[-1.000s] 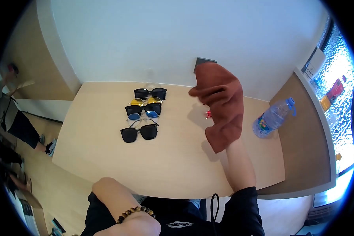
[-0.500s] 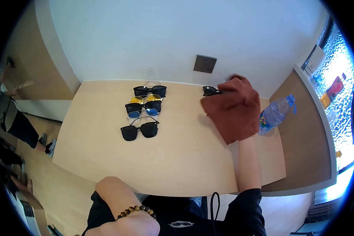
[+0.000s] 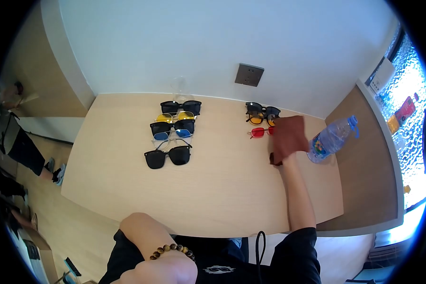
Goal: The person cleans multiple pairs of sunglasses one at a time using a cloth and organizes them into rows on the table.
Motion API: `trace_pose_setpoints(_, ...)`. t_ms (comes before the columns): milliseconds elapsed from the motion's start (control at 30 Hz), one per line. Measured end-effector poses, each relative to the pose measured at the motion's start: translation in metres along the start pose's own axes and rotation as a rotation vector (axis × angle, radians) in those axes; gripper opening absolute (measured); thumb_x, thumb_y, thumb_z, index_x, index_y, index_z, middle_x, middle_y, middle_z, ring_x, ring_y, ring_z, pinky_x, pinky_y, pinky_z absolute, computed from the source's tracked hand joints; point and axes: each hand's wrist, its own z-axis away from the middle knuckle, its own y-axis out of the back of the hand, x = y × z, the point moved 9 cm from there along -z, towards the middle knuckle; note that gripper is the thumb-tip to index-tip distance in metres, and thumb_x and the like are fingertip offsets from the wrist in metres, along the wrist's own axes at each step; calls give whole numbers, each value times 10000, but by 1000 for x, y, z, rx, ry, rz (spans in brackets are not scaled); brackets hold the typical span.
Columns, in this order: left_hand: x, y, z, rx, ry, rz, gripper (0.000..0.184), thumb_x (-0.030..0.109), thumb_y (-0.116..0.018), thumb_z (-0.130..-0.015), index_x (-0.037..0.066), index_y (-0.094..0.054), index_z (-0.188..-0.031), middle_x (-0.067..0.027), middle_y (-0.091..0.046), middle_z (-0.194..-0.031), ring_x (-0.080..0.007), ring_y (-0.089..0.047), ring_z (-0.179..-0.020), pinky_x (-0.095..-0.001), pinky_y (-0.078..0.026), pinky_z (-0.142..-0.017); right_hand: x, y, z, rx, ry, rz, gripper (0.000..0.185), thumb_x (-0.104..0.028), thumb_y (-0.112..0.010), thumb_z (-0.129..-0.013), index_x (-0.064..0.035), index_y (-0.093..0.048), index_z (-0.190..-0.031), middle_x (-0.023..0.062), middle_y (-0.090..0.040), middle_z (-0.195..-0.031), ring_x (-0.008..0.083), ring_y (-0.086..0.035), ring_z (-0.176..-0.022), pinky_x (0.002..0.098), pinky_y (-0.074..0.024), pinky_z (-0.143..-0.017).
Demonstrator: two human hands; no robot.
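My right hand, hidden under a reddish-brown cloth [image 3: 290, 136], is over the right part of the table and holds the cloth. Just left of it lie red-lensed glasses [image 3: 260, 133], orange-lensed glasses [image 3: 255, 119] and dark sunglasses [image 3: 265, 110]. A dark brown item [image 3: 274, 159], partly hidden, sits at the cloth's lower edge. On the left are several glasses in a column, with black sunglasses [image 3: 168, 157] nearest me and yellow-lensed ones [image 3: 175, 116] farther back. My left arm, with a beaded bracelet [image 3: 173, 251], rests at the bottom; its fingers cannot be made out.
A plastic bottle [image 3: 330, 139] stands right of the cloth, by the wooden side panel [image 3: 369, 165]. The wooden table [image 3: 213, 189] meets a wall with a socket [image 3: 249, 75]. A clear object is behind the left column. At far left, a person [image 3: 26, 146] stands.
The cloth and my right hand have moved right and toward me, uncovering the red, orange and dark glasses and the wall socket. My left arm has hardly moved.
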Motion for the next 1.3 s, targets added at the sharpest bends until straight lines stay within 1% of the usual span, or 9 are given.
trace_pose_setpoints(67, 1, 1, -2, -13, 8, -12, 227, -102, -575, -846, 38, -561, -669, -45, -560, -666, -151, -589, -514, -275, -490, -418, -33, -3, -1, 349, 99, 369, 172, -141, -607, -830, -104, -714, -701, 71, -650, -661, 224, -595, -592, 343, -434, -534)
trace_pose_setpoints(133, 2, 1, -3, -28, 19, -21, 227, -106, -574, -845, 38, -561, -670, -45, -559, -665, -151, -589, -514, -279, -490, -419, -23, 18, 6, 470, 3, -493, 144, -178, -636, -801, -112, -708, -695, 60, -653, -655, 230, -614, -611, 369, -458, -567)
trace_pose_setpoints(400, 7, 10, -6, -29, -4, -10, 238, -109, -576, -835, 18, -543, -637, -45, -514, -642, -148, -590, -498, -264, -506, -412, -72, 35, 6, 56, 410, 574, 194, -138, -550, -876, -75, -693, -761, 87, -658, -717, 242, -638, -684, 400, -497, -647)
trace_pose_setpoints(733, 11, 9, -10, -63, -27, -124, 212, -110, -558, -823, 18, -568, -655, -36, -583, -651, -138, -590, -506, -266, -510, -415, -10, 41, 20, 779, -31, -1373, 176, -226, -565, -985, -83, -656, -1030, 72, -681, -1014, 151, -631, -917, 289, -497, -787)
trace_pose_setpoints(833, 13, 7, -9, -53, -32, -141, 207, -106, -551, -830, 16, -572, -664, -36, -579, -652, -138, -588, -502, -265, -506, -410, -4, 2, -2, 689, -356, -2055, 251, -317, -578, -1007, -71, -629, -1017, 61, -652, -925, 149, -613, -878, 293, -494, -789)
trace_pose_setpoints(900, 12, 8, -8, -5, -8, -120, 212, -95, -545, -843, 22, -572, -668, -31, -581, -653, -131, -587, -501, -263, -494, -403, -54, -24, -35, 13, 156, -2929, 255, -262, -522, -1038, -25, -613, -1055, 60, -658, -1017, 155, -623, -941, 278, -493, -822)
trace_pose_setpoints(1067, 7, 7, -4, 99, 0, -119, 214, -78, -542, -860, 32, -575, -680, -24, -592, -674, -126, -584, -499, -262, -479, -395, -84, 96, 7, 35, 50, -2678, 361, -338, -444, -1054, -65, -596, -874, 29, -578, -770, 158, -547, -690, 308, -484, -641)
trace_pose_setpoints(1133, 5, 7, -3, 83, 9, -103, 215, -75, -541, -864, 33, -576, -682, -23, -593, -677, -126, -585, -502, -262, -478, -396, -135, 155, 40, -825, 825, -3092, 437, -421, -412, -1051, -116, -556, -773, 42, -566, -713, 175, -523, -635, 328, -458, -576)
trace_pose_setpoints(1300, 2, 9, -2, 45, 15, -91, 220, -68, -538, -875, 36, -577, -685, -20, -597, -686, -124, -588, -508, -261, -477, -397, -142, 107, 27, -621, 217, -2961, 444, -457, -378, -1049, -154, -524, -759, 15, -518, -683, 179, -485, -618, 344, -428, -559)
